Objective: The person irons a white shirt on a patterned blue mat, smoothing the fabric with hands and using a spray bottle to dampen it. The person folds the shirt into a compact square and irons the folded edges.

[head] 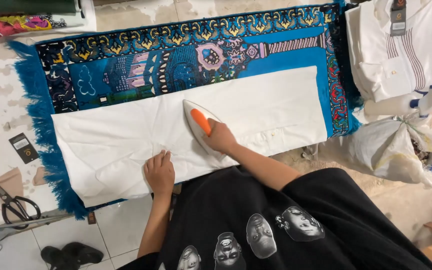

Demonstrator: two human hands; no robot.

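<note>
Head view: the right hand (219, 136) is closed around the orange handle of a white clothes iron (199, 124), whose soleplate rests flat on a white garment (126, 145) with its pointed tip directed away from the person. The left hand (159, 172) lies palm down on the same garment, fingers extended and together, gripping nothing; it presses the cloth just beside the iron, on the near edge of the fabric. The white garment is spread lengthwise across a blue patterned rug (126, 65) with a fringed border, and the rug lies on a tiled floor (111, 225). A row of small buttons (visible near the right hand) runs along the garment's lower right portion. To the left of the rug, black-handled scissors (11, 202) rest on the floor, with dark card tags (23, 147) near them. At the upper right, a stack of folded white shirts (401, 50) sits beside the rug, and a crumpled white plastic bag (401, 150) lies below that stack. A pair of black sandals (71, 255) lies at the bottom left, well apart from both hands.
</note>
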